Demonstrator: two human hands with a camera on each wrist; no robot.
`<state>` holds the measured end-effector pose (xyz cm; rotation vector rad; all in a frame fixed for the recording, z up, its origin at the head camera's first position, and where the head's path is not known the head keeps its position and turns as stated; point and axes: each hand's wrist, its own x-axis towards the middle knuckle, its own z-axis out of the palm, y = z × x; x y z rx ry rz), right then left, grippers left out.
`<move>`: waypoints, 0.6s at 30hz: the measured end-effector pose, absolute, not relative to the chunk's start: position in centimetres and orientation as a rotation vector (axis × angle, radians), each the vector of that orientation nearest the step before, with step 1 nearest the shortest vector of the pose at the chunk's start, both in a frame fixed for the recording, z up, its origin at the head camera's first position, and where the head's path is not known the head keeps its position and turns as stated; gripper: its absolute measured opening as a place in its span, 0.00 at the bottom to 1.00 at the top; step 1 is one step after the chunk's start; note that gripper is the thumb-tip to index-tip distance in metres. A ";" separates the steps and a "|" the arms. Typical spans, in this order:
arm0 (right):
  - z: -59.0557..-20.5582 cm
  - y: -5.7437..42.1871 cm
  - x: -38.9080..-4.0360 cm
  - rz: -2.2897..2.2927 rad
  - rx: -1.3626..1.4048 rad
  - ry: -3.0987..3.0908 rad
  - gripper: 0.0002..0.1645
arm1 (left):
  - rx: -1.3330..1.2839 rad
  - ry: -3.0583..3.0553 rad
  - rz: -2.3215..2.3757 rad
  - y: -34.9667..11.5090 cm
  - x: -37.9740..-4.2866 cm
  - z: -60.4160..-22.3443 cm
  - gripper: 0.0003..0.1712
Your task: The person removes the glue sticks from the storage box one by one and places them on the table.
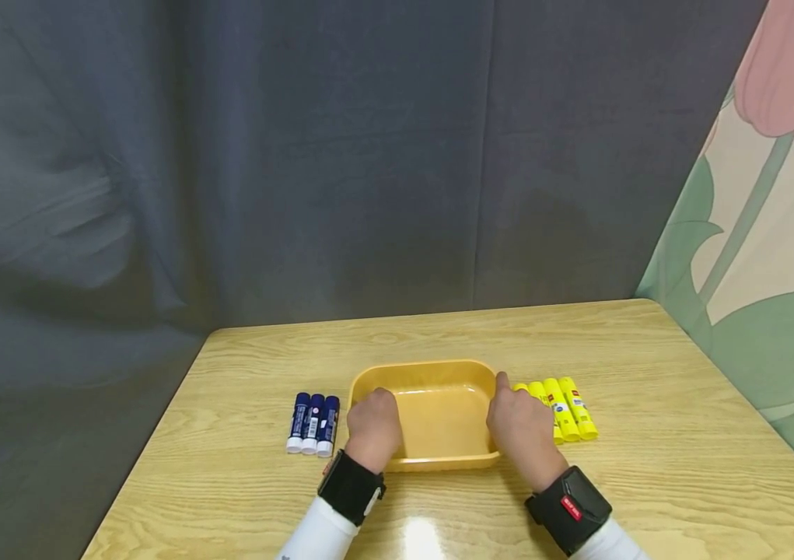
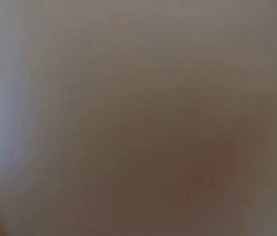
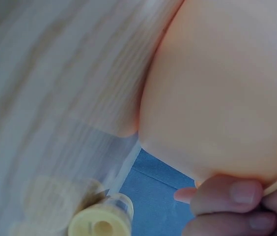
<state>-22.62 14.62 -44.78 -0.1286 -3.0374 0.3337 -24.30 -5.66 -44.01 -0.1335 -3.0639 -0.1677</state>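
A shallow yellow plastic basin [image 1: 438,424] stands on the wooden table between both hands. My left hand [image 1: 374,424] grips its left rim, knuckles up. On the opposite rim my right hand [image 1: 524,426] holds on; in the right wrist view its fingers [image 3: 227,194] curl around the edge of the basin [image 3: 212,98]. Three dark blue glue sticks [image 1: 313,424] with white ends lie side by side left of the basin. Several yellow glue sticks [image 1: 568,408] lie to its right, partly hidden behind my right hand. The left wrist view is a blur.
Light wood grain covers the table [image 1: 648,373]. Along its back edge hangs a dark grey curtain [image 1: 369,171]. A flower-patterned wall covering [image 1: 774,257] borders the right side. One yellow glue stick's end [image 3: 99,223] shows close by in the right wrist view.
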 end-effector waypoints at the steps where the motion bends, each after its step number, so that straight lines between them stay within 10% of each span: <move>1: -44.8 14.6 -22.6 0.333 -0.128 -3.038 0.26 | -0.129 -3.072 -0.179 -5.7 -24.4 -44.0 0.06; 18: -44.9 14.6 -22.6 0.360 -0.122 -3.044 0.25 | -0.068 -3.163 -0.357 -6.0 -25.8 -44.5 0.28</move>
